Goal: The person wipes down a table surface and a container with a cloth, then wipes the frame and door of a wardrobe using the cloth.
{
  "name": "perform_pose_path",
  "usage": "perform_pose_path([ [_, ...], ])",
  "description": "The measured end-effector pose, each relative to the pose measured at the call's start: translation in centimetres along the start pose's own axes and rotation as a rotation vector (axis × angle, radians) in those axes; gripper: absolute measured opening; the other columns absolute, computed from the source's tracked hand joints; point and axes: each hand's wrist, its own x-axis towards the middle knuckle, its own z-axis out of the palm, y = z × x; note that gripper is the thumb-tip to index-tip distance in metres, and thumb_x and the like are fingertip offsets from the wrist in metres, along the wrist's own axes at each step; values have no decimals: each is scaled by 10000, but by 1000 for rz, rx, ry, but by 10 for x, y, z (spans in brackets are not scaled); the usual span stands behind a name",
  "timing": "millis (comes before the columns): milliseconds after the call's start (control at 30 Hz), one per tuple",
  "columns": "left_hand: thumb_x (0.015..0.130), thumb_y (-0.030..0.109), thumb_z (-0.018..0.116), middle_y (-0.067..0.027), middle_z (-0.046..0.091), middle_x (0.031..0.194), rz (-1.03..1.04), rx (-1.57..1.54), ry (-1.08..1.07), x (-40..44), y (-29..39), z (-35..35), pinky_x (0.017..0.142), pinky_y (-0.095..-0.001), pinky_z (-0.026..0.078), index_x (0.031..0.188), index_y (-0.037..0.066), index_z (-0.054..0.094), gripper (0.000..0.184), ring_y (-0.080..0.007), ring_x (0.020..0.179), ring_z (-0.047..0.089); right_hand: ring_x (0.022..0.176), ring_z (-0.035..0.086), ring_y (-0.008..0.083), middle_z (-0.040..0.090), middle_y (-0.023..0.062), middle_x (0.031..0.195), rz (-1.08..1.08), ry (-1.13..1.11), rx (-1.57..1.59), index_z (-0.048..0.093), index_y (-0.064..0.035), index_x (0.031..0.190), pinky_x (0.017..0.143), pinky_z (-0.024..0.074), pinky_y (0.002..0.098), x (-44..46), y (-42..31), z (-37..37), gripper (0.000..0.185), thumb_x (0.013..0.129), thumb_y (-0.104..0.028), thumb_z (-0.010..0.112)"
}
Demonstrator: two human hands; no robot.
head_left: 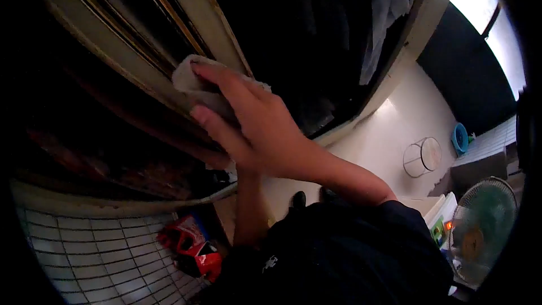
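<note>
My right hand is closed around a crumpled whitish cloth, thumb on the near side and fingers over the top. The cloth touches a beige frame with long, dark, dirt-lined grooves, like a sliding-door track. Below, my left forearm reaches up behind my right wrist. Only a small part of my left hand shows near the frame's lower edge; its fingers are mostly hidden. Dark spaces lie on both sides of the frame, with greyish, sheet-like material in the upper one.
White wall tiles and red packaging are at lower left. On the right are a round stool, a blue basin and a fan. My shoes stand on the pale floor.
</note>
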Motion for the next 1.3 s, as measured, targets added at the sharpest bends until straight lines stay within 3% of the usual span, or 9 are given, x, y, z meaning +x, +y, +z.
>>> perform_pose_path([
  [233, 999, 306, 355, -195, 443, 1330, -17, 9, 91, 11, 6, 6, 1025, -368, 338, 1374, -44, 362, 513, -295, 1205, 446, 901, 645, 368, 628, 216, 1016, 121, -121, 96, 446, 15, 1242, 696, 527, 388, 8, -10, -16, 413, 880, -114, 596],
  [400, 1000, 334, 360, -181, 450, 1324, 26, 18, 139, 26, 24, 6, 1023, -360, 338, 1369, -36, 372, 523, -282, 1196, 449, 798, 633, 297, 620, 151, 921, -115, -210, -254, 559, -6, 1050, 650, 533, 389, 9, -8, -12, 262, 829, -129, 627],
  [533, 1001, 357, 364, -170, 455, 1319, 98, 3, 161, 47, 55, 21, 1021, -353, 338, 1364, -30, 381, 531, -271, 1189, 451, 802, 624, 268, 626, 107, 933, -267, -86, -272, 614, -30, 945, 670, 537, 354, 15, -15, -12, 192, 814, -163, 657],
  [633, 1001, 374, 367, -161, 459, 1315, 182, -32, 164, 70, 89, 34, 1019, -349, 338, 1361, -26, 387, 538, -263, 1184, 453, 845, 613, 252, 618, 77, 969, -242, -191, -275, 641, -49, 922, 690, 532, 342, 18, -14, -19, 177, 811, -185, 669],
  [833, 1002, 408, 372, -144, 468, 1307, 362, -114, 153, 113, 159, 59, 1016, -339, 337, 1354, -16, 399, 553, -247, 1174, 457, 987, 596, 275, 579, 123, 1198, -308, -223, -121, 628, -27, 1083, 765, 521, 338, 37, -18, -49, 304, 812, -149, 693],
  [933, 1002, 425, 375, -136, 472, 1303, 432, -154, 160, 128, 184, 66, 1014, -334, 337, 1351, -12, 405, 560, -238, 1169, 459, 1106, 568, 295, 513, 190, 1311, -378, -149, -58, 511, -15, 1264, 888, 489, 361, 46, -11, -65, 468, 840, -128, 675],
  [1067, 1003, 448, 379, -124, 477, 1298, 508, -173, 186, 144, 203, 72, 1012, -328, 337, 1347, -6, 413, 570, -228, 1162, 461, 1215, 501, 317, 474, 209, 1342, -167, 32, 221, 372, 23, 1373, 1031, 395, 405, 40, 8, -71, 552, 872, -56, 589],
  [1200, 1003, 474, 395, -122, 526, 1187, 468, -154, 145, 144, 207, 67, 973, -313, 353, 1304, 2, 431, 561, -231, 1070, 497, 1290, 443, 308, 411, 208, 1410, -5, -44, 314, 303, 18, 1432, 1066, 358, 412, 46, 39, -61, 570, 925, -119, 523],
  [1300, 1003, 483, 381, -110, 552, 1118, 425, -315, 105, 142, 205, 48, 956, -329, 364, 1254, 3, 465, 549, -239, 1046, 504, 1418, 242, 322, 211, 208, 1538, -76, -216, 420, 163, 10, 1495, 1141, 216, 420, 55, 46, -29, 658, 976, -289, 436],
])
